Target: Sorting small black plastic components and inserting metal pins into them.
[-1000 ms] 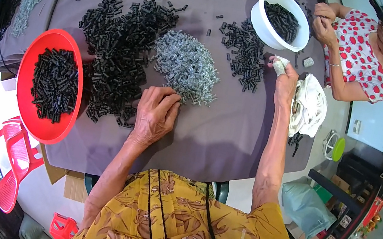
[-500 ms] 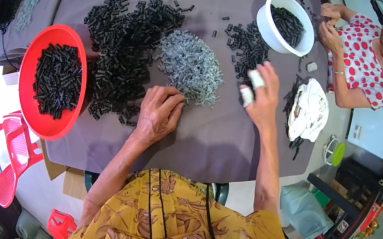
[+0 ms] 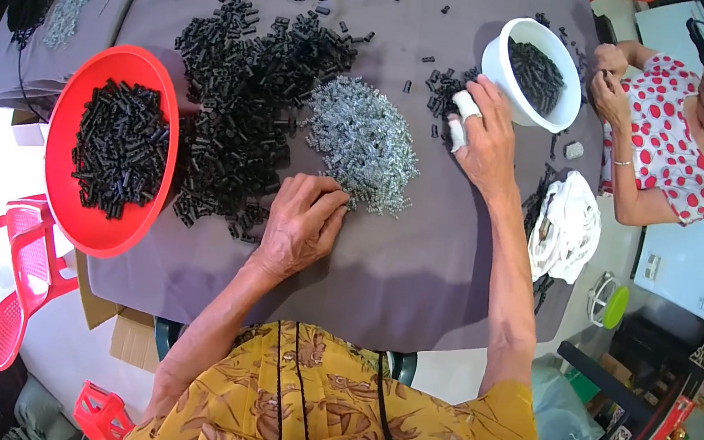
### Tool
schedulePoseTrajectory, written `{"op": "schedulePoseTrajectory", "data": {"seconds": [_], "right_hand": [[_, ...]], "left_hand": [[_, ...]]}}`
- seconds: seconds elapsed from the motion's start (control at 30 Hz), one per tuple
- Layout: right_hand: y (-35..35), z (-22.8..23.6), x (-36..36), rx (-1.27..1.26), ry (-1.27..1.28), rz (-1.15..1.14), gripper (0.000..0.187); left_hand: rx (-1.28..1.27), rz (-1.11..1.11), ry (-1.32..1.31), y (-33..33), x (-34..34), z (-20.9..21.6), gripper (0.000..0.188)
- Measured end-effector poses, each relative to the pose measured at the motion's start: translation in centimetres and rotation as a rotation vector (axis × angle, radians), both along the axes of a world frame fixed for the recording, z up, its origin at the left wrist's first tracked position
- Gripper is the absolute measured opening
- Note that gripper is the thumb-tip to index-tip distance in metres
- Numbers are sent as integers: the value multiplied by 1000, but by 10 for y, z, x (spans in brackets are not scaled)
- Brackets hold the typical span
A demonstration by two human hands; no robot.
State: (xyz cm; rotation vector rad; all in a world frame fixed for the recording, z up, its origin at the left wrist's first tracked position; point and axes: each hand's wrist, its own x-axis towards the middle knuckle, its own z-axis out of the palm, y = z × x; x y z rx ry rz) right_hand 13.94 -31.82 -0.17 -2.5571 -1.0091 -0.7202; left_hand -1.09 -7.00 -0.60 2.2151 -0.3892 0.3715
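A view from above shows a person in a yellow patterned shirt seated at a round desk (image 3: pixel 418 267) covered in grey cloth. The left hand (image 3: pixel 301 221) lies palm down on the cloth, its fingers pressed together and curled at the near edge of a heap of small silvery metal springs (image 3: pixel 364 144) in the middle of the desk; whether anything is pinched under the fingertips cannot be told. The right hand (image 3: pixel 483 139) reaches further out, its grip loosely spread, with white tape wrapped around two fingers (image 3: pixel 460 119), resting on the cloth beside a small scatter of short black plastic pieces (image 3: pixel 441 91) and just next to a round white plastic bowl (image 3: pixel 498 64) that holds more of the same black pieces. A much larger spread of black plastic pieces (image 3: pixel 254 85) covers the left-centre of the desk, touching the spring heap. At the left edge sits a round red plastic basin (image 3: pixel 81 99), part filled with black pieces. A crumpled white plastic bag (image 3: pixel 567 227) lies at the right edge of the desk. Beyond it sits another person in a white top with red dots (image 3: pixel 667 150), hands raised close together near the white bowl. A red plastic chair (image 3: pixel 11 277) stands on the floor at lower left.
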Motion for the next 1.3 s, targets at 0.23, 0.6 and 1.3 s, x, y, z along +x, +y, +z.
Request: {"op": "schedulePoseTrajectory", "data": {"seconds": [0.23, 0.6, 1.3], "right_hand": [[14, -8, 5, -167, 5, 149, 21], [54, -9, 39, -60, -23, 172, 20], [-34, 6, -43, 44, 39, -408, 24]], "left_hand": [[3, -8, 4, 1, 0, 2, 19], [3, -9, -13, -1, 1, 0, 16], [8, 1, 11, 1, -1, 0, 16]]}}
